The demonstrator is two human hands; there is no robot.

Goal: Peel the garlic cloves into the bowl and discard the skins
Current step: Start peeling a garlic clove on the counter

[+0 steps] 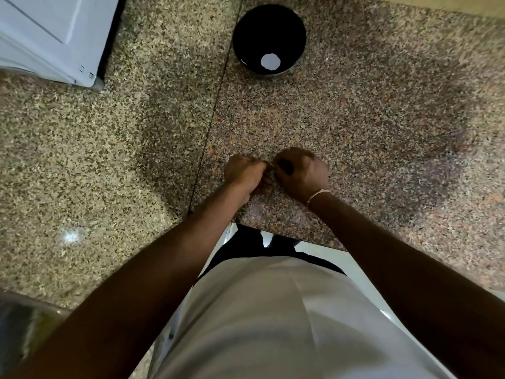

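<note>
Both hands are held together low over the speckled granite tabletop, near its front edge. The left hand is curled, and the right hand is curled as well, their fingers meeting between them; something small is pinched there, but whether it is a garlic clove cannot be told through the blur. A pale band is worn on the right wrist. A black bowl stands well beyond the hands, toward the back, with one pale round piece lying inside it. A seam runs through the stone just left of the hands. A white appliance occupies the far left corner. Bare stone lies between hands and bowl, and to the right.
</note>
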